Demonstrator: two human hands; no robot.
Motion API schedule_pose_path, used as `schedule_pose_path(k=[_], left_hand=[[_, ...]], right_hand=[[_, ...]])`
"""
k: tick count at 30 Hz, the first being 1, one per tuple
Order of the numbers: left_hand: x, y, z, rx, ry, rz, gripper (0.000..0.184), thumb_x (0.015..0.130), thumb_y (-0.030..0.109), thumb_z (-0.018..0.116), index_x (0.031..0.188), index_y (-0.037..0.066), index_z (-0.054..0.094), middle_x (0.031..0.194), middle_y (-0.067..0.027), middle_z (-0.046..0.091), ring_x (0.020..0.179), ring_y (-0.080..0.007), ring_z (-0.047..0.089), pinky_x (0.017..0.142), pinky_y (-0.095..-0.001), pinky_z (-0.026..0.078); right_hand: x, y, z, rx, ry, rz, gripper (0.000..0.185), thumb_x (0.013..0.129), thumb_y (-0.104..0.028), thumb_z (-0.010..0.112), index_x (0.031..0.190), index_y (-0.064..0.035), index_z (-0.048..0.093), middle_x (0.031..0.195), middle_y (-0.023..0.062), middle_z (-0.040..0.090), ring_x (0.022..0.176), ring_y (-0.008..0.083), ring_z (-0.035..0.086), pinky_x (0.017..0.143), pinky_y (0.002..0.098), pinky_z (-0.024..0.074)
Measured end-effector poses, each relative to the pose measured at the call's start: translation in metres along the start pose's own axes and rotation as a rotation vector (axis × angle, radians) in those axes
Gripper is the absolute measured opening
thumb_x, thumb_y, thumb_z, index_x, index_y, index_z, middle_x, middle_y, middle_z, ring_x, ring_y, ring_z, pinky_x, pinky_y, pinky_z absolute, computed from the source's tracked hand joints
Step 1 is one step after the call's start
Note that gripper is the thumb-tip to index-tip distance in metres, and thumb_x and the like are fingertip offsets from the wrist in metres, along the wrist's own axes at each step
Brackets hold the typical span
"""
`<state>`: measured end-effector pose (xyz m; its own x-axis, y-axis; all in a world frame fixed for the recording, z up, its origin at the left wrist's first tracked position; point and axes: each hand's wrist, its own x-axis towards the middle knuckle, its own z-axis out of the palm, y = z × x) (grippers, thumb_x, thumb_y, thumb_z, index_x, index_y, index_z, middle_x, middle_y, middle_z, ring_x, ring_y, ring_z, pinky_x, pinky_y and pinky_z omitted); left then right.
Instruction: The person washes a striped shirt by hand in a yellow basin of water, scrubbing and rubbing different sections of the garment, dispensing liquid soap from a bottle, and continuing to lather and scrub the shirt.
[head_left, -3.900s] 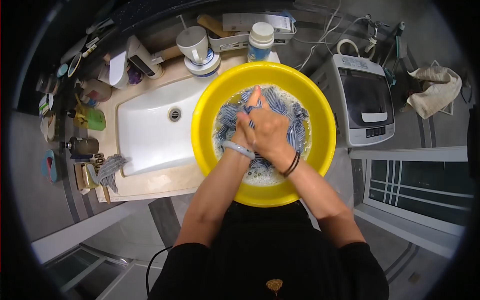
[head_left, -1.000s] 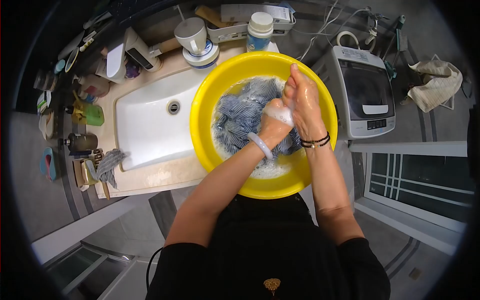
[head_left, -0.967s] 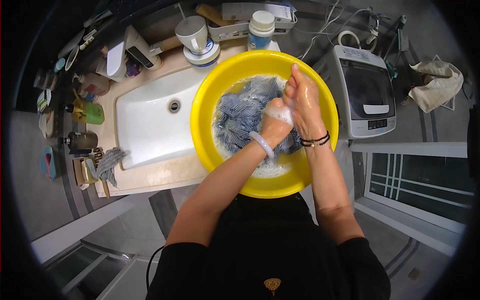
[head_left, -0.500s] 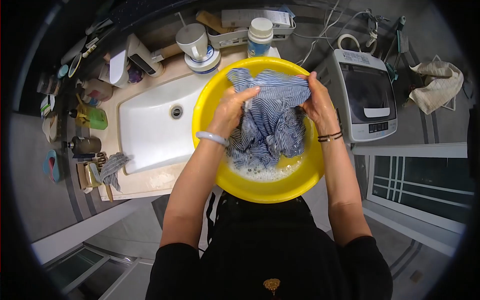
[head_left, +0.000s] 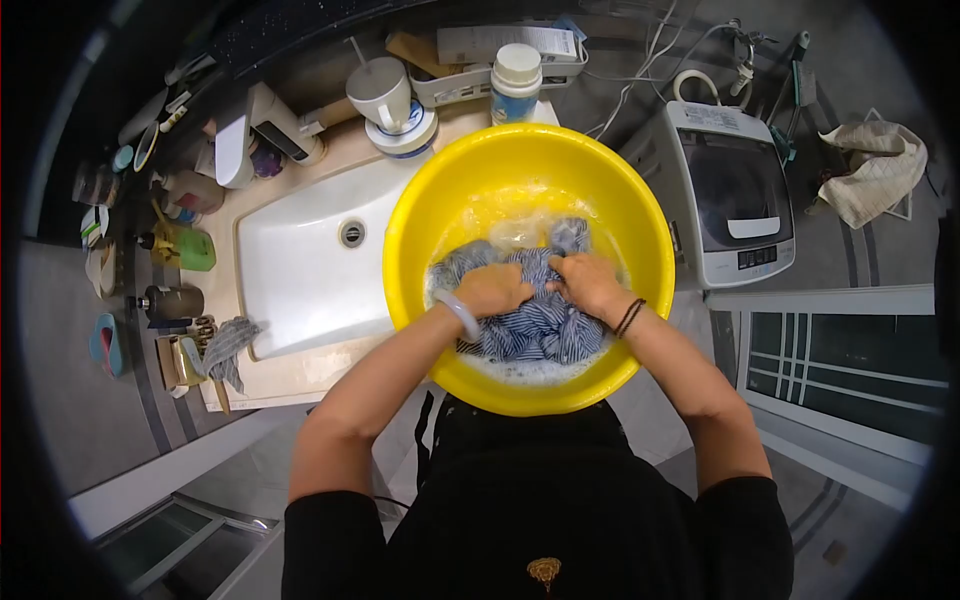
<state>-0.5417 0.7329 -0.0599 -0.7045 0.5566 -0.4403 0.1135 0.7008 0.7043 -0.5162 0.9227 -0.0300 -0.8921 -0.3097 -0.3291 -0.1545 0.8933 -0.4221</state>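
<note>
A blue-and-white striped garment [head_left: 530, 335] lies bunched and wet in soapy water inside a yellow basin [head_left: 415, 215]. My left hand [head_left: 492, 290], with a pale bangle at the wrist, is closed on the cloth left of its middle. On the right part of the cloth, my right hand [head_left: 592, 283] grips it too, fingers curled down into the folds. Both hands are close together and low in the basin. Suds show around the cloth, and its underside is hidden.
Left of the basin is a white sink [head_left: 310, 265] in a beige counter. A mug [head_left: 381, 92] and a white-capped bottle [head_left: 516, 82] stand behind. A washing machine [head_left: 735, 190] is at right, a grey rag [head_left: 230, 350] on the counter's left end.
Both hands have come down and closer together, lowering the striped garment from the basin's far side into the suds nearer me. The basin's far inside wall is now uncovered.
</note>
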Motion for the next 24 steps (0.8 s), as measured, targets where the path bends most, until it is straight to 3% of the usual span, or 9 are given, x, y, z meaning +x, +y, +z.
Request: schedule_pose_path(k=[3,5,6,8,13,15,17,20,24], left_hand=[[-0.009,0.02,-0.018,0.285,-0.093,-0.081,0.046,0.081,0.036,0.057,0.102,-0.005,0.058,0.099,-0.032,0.058,0.093,-0.0387,0.06,0.081,-0.0412,0.047],[-0.006,0.015,-0.043,0.014,0.405,-0.108,0.043,0.08,0.033,0.058,0.097,-0.005,0.06,0.096,-0.0269,0.063,0.085,-0.0371,0.063,0.073,-0.043,0.051],[-0.001,0.016,-0.047,0.012,0.397,-0.115,0.043,0.08,0.033,0.058,0.097,-0.005,0.06,0.096,-0.0269,0.063,0.085,-0.0371,0.063,0.073,-0.043,0.051],[0.01,0.02,-0.06,-1.562,0.414,-0.046,0.034,0.079,0.021,0.06,0.102,-0.005,0.059,0.098,-0.0224,0.064,0.081,-0.0353,0.064,0.07,-0.0433,0.053],[0.069,-0.023,0.0,-1.401,0.945,-0.272,0.039,0.076,0.013,0.062,0.108,-0.007,0.053,0.1,-0.0218,0.062,0.089,-0.037,0.061,0.078,-0.041,0.051],[0.071,-0.034,0.01,-0.579,1.105,-0.399,0.046,0.074,0.014,0.063,0.112,-0.008,0.051,0.105,-0.0249,0.058,0.095,-0.0352,0.059,0.082,-0.0407,0.049],[0.057,-0.032,-0.003,-0.775,0.894,-0.394,0.054,0.07,0.016,0.066,0.115,-0.009,0.05,0.113,-0.0277,0.053,0.102,-0.0322,0.055,0.086,-0.0401,0.047],[0.044,-0.021,-0.007,-1.67,0.729,-0.117,0.049,0.081,0.033,0.065,0.117,0.002,0.052,0.119,-0.0128,0.054,0.109,-0.0257,0.051,0.085,-0.0373,0.047],[0.02,0.02,-0.023,-1.895,0.473,0.008,0.043,0.092,0.042,0.049,0.12,0.009,0.051,0.113,-0.0078,0.058,0.104,-0.0227,0.055,0.091,-0.0361,0.045]], right_hand=[[0.009,0.016,-0.018,-0.096,-0.033,-0.059,0.027,0.078,-0.02,0.066,0.102,-0.0071,0.065,0.095,0.018,0.065,0.089,0.0326,0.062,0.08,0.0402,0.048],[0.023,0.034,-0.036,0.697,0.147,0.142,0.03,0.082,-0.021,0.064,0.107,-0.0028,0.062,0.096,0.0161,0.065,0.091,0.0302,0.062,0.084,0.036,0.0461],[0.029,0.034,-0.038,0.702,0.139,0.148,0.03,0.082,-0.021,0.064,0.107,-0.0028,0.062,0.096,0.0161,0.065,0.091,0.0302,0.062,0.084,0.036,0.0461],[0.046,0.024,-0.046,0.975,0.334,0.261,0.032,0.078,-0.019,0.066,0.103,0.0,0.063,0.101,0.0207,0.064,0.095,0.0284,0.061,0.085,0.0371,0.0462],[0.084,-0.009,0.023,0.072,0.779,0.074,0.056,0.073,-0.024,0.07,0.122,-0.0055,0.05,0.113,0.0254,0.053,0.096,0.0397,0.057,0.081,0.0447,0.047],[0.081,-0.015,0.027,-0.029,0.596,0.109,0.056,0.073,-0.023,0.07,0.123,-0.0104,0.049,0.112,0.0243,0.05,0.094,0.0422,0.056,0.079,0.0478,0.0467],[0.087,-0.01,0.024,0.033,0.556,0.122,0.052,0.072,-0.021,0.069,0.12,-0.0122,0.051,0.111,0.0246,0.051,0.093,0.041,0.056,0.076,0.0496,0.0466],[0.088,-0.014,0.026,-0.004,0.543,0.159,0.045,0.068,-0.017,0.07,0.11,-0.0099,0.057,0.108,0.0204,0.053,0.091,0.0384,0.055,0.075,0.0471,0.0461],[0.029,-0.072,0.003,0.352,0.711,-0.331,0.022,0.065,-0.01,0.07,0.084,-0.0045,0.06,0.1,0.012,0.056,0.09,0.0341,0.052,0.079,0.0398,0.0436]])
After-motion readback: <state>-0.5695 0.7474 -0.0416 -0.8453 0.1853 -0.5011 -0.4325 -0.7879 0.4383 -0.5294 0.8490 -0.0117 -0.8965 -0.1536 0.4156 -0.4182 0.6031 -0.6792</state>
